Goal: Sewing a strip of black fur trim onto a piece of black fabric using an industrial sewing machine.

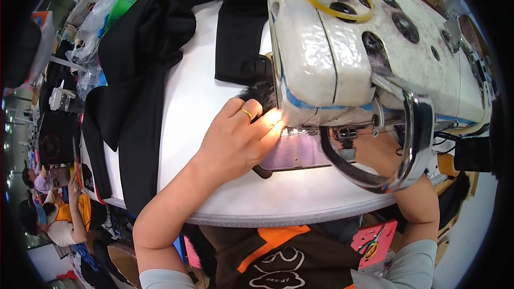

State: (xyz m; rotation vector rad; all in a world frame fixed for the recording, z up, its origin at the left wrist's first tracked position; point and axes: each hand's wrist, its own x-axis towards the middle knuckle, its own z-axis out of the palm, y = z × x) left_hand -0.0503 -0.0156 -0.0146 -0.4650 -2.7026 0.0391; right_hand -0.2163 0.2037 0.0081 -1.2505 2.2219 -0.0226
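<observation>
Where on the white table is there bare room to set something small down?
The white table is bare between the black garment and the left hand, and in front of the purple plate. It is crowded at the sewing machine, with dark fluffy material and the right hand.

Shines nearly white at the tips of the left hand (235, 136), beside the sewing machine (305, 64); glares in patches there and on the curved chrome guard (421, 134); bends, softens, blackens toward the rim.
</observation>
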